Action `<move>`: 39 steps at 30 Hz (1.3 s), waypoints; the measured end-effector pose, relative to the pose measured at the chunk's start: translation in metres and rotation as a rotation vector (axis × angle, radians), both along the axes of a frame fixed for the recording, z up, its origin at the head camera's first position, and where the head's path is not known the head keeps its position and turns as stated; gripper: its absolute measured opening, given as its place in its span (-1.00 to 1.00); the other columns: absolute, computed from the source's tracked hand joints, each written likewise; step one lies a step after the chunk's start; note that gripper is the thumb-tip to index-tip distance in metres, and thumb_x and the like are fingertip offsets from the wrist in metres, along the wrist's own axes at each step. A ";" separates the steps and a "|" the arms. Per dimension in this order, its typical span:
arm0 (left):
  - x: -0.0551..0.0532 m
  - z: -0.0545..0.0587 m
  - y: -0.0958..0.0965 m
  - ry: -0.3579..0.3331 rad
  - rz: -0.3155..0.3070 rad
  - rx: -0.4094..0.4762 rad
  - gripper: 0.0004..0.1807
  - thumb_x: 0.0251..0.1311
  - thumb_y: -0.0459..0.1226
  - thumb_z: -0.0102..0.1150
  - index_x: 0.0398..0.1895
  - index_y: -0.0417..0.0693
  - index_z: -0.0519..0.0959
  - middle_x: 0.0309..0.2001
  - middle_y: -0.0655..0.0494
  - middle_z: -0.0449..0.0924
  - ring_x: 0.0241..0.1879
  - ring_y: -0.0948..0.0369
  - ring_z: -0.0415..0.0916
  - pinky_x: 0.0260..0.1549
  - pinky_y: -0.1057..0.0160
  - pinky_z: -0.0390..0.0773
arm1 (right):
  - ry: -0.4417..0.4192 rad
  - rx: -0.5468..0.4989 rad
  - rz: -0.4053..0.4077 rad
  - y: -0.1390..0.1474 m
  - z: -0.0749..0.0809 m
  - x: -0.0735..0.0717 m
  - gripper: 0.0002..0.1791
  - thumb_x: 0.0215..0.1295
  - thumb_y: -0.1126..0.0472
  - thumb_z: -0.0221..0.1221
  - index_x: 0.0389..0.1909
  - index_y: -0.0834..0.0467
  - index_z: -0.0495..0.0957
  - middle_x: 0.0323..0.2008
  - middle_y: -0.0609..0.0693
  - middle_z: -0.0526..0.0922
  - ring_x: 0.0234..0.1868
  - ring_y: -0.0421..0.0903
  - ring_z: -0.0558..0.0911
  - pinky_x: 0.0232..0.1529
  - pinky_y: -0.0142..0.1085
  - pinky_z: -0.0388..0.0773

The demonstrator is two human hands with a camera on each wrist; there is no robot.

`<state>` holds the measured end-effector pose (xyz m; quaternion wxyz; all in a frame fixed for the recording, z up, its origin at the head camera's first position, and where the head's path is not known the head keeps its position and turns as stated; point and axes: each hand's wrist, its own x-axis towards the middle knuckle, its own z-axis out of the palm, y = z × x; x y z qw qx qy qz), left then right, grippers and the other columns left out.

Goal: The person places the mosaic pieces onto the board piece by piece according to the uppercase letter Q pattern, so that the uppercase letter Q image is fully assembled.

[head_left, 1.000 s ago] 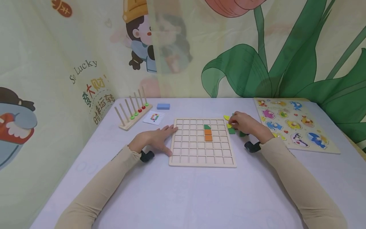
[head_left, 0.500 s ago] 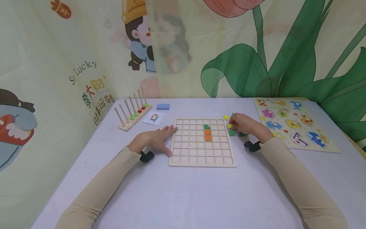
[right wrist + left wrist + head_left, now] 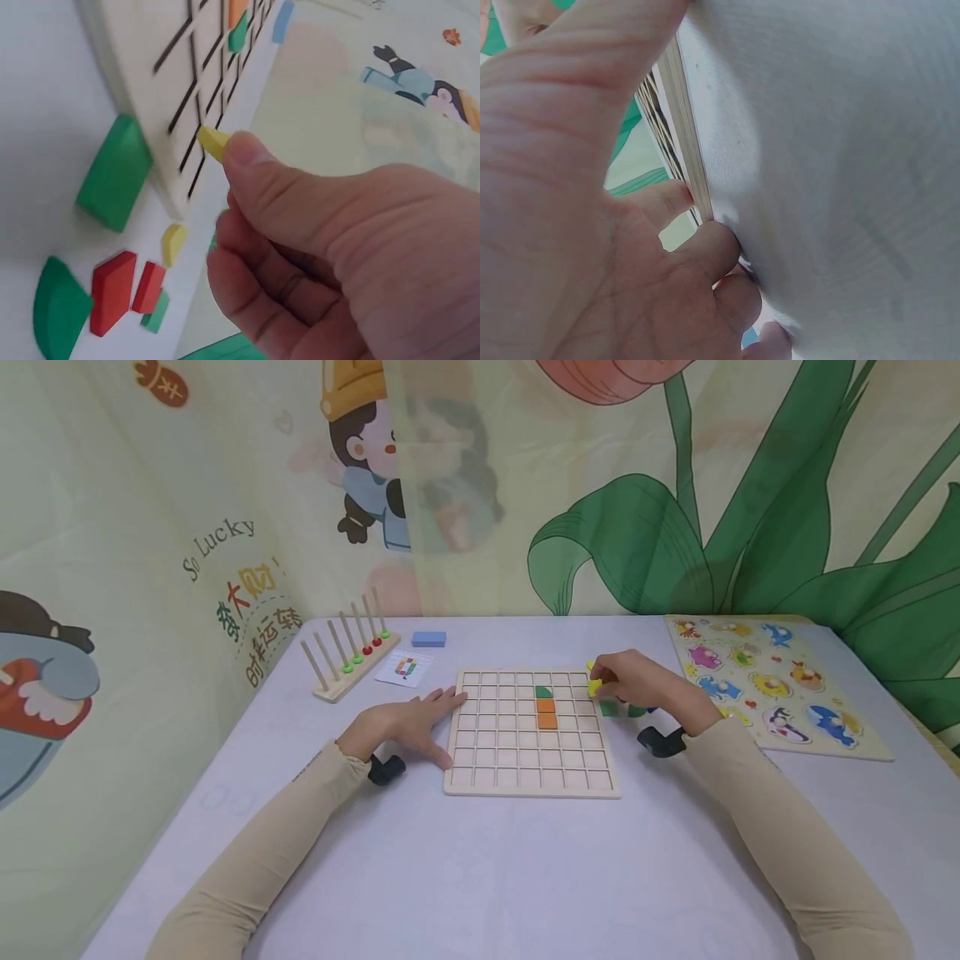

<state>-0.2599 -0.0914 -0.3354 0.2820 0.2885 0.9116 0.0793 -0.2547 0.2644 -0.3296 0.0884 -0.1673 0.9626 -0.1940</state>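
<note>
A small yellow piece (image 3: pixel 595 687) is pinched between thumb and fingertips of the right hand (image 3: pixel 633 681) at the far right corner of the wooden grid board (image 3: pixel 531 785), which is steadied along its left edge by the flat, spread left hand (image 3: pixel 408 724). The piece could be dropped or wedged across a divider if it is tilted. Its full shape is hidden by the fingers. The loose green and red pieces (image 3: pixel 112 289) beside the board's right edge are largely covered in the head view.
</note>
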 end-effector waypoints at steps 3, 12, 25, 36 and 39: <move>0.000 0.000 0.001 -0.003 0.003 0.000 0.23 0.04 0.07 0.40 0.59 0.03 -0.24 0.59 -0.03 -0.38 0.56 0.00 -0.43 0.49 -0.10 -0.21 | 0.030 -0.008 0.039 -0.005 0.006 0.004 -0.79 0.26 0.39 0.24 -0.09 0.31 0.59 -0.25 0.10 0.68 -0.30 -0.06 0.56 -0.13 -0.20 0.65; -0.001 -0.001 0.000 -0.003 0.001 0.013 0.23 0.04 0.06 0.41 0.59 0.02 -0.23 0.59 -0.04 -0.37 0.56 -0.01 -0.43 0.49 -0.11 -0.22 | 0.039 -0.029 0.135 -0.024 0.017 0.017 -0.78 0.24 0.39 0.25 -0.09 0.27 0.68 -0.30 0.01 0.71 -0.30 -0.09 0.54 -0.17 -0.27 0.60; -0.002 -0.002 0.000 -0.004 0.003 0.013 0.23 0.04 0.07 0.40 0.59 0.03 -0.23 0.59 -0.03 -0.38 0.56 0.00 -0.43 0.49 -0.11 -0.21 | -0.150 -0.044 0.200 -0.044 0.011 0.024 -0.83 0.21 0.30 0.32 -0.17 0.16 0.72 -0.40 -0.08 0.64 -0.33 -0.14 0.49 -0.26 -0.34 0.50; -0.002 -0.002 0.000 -0.003 0.007 0.004 0.23 0.03 0.08 0.41 0.59 0.05 -0.23 0.59 -0.01 -0.38 0.56 -0.01 -0.42 0.48 -0.14 -0.20 | -0.136 -0.036 0.248 -0.056 -0.001 0.024 -0.85 0.21 0.24 0.33 -0.20 0.13 0.72 -0.36 -0.11 0.68 -0.30 -0.15 0.51 -0.21 -0.38 0.51; -0.002 -0.002 0.000 -0.001 0.009 0.001 0.23 0.02 0.09 0.41 0.59 0.06 -0.23 0.59 -0.01 -0.38 0.56 -0.01 -0.42 0.48 -0.14 -0.19 | -0.123 -0.033 0.223 -0.059 -0.003 0.025 -0.82 0.20 0.21 0.34 -0.17 0.11 0.73 -0.34 -0.11 0.69 -0.26 -0.14 0.52 -0.19 -0.38 0.52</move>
